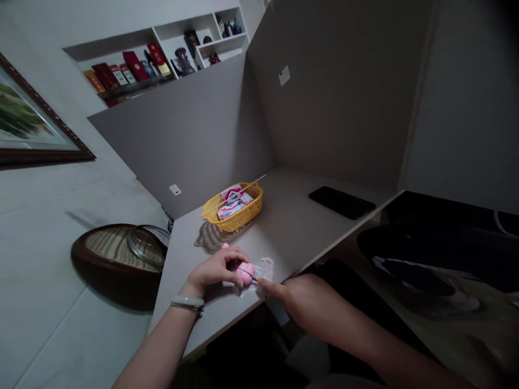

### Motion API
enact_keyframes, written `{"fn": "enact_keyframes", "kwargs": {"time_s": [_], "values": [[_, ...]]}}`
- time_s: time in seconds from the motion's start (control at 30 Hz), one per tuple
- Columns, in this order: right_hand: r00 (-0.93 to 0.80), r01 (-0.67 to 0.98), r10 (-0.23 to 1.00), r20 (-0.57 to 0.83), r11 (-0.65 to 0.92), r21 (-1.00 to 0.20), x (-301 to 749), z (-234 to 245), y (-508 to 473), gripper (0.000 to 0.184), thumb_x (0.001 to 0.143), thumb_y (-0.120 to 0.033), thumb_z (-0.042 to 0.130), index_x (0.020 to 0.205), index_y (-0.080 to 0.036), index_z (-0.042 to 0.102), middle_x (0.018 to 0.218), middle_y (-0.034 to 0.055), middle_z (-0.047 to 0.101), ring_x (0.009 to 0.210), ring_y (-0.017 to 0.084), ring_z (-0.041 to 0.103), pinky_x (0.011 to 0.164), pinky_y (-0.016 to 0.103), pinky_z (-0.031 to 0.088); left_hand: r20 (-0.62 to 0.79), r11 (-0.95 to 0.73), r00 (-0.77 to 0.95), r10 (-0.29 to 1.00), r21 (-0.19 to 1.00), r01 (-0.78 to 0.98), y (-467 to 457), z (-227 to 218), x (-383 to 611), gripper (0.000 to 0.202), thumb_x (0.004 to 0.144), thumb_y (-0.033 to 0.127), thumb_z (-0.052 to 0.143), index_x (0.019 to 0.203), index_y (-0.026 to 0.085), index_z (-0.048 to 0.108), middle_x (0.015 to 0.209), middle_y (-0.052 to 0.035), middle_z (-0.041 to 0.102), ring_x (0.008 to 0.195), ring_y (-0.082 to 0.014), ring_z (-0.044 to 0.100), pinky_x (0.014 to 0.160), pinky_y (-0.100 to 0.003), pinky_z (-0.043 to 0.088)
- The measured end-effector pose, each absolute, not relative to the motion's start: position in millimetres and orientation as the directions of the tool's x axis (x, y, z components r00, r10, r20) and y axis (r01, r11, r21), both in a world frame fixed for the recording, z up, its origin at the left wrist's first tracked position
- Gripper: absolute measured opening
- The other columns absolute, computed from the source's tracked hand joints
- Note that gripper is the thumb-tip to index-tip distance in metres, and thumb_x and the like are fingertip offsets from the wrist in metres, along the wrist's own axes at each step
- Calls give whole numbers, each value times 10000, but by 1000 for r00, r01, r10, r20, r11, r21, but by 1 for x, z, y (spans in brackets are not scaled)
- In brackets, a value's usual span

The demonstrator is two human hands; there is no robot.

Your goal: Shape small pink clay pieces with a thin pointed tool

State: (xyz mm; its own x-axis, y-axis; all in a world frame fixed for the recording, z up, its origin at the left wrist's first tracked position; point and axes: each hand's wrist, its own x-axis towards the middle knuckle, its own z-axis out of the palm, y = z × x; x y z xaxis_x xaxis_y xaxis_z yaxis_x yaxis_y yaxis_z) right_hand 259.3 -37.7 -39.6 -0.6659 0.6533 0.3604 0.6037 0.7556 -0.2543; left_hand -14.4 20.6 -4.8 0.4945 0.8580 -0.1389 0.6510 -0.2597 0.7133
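Observation:
A smooth pink lump (244, 272), clay-like in look, sits near the front edge of the table on crinkled clear plastic (265, 266). My left hand (217, 268) steadies it, thumb and fingers curled around its left side. From the right, my right hand (302, 297) grips a thin knife-like tool (254, 278), forefinger stretched along it. The dark blade lies in a groove across the lump; the palm hides the handle. Just beyond my left fingers lies a smaller pink piece (225, 246).
A yellow basket (243, 218) with pink-and-white packets and a thin stick (259, 179) across it stands farther back. A flat black slab (343, 202) lies at the right. Grey panels (194, 140) border the table (292, 216). Left of it is a dark wooden-rimmed object (117, 286).

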Motion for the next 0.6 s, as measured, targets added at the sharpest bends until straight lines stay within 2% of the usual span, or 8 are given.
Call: {"fn": "enact_keyframes", "kwargs": {"time_s": [0.2,0.33,0.47,0.6], "values": [[-700,598,631,333,774,-208,282,-40,-45,697,776,1,525,1403,-302,571,658,-23,703,493,120,562,469,288,189,-131,-264,479,868,696,668,20,-7,-13,463,569,276,863,1006,183,742,1027,-41,638,965,-212,539,873,-338,414],[-684,615,647,338,760,-211,256,-37,-40,592,832,-76,547,1393,-261,583,607,-21,664,464,113,520,458,282,176,-125,-248,461,879,705,665,19,-5,-11,422,592,252,840,994,177,739,1007,-40,629,964,-215,534,858,-338,408],[-670,603,650,360,758,-248,249,-40,-33,513,871,-130,554,1360,-280,605,596,-30,649,467,99,510,470,260,210,-132,-248,479,868,719,649,20,-4,-13,398,615,275,829,987,167,737,996,-43,626,952,-212,537,856,-335,410],[-687,571,629,363,777,-266,274,-45,-35,616,836,-62,526,1382,-343,580,691,-22,706,534,115,571,493,266,215,-150,-259,489,859,697,668,22,-5,-15,420,615,313,837,1004,193,736,1006,-25,625,955,-206,542,866,-325,415]]}}
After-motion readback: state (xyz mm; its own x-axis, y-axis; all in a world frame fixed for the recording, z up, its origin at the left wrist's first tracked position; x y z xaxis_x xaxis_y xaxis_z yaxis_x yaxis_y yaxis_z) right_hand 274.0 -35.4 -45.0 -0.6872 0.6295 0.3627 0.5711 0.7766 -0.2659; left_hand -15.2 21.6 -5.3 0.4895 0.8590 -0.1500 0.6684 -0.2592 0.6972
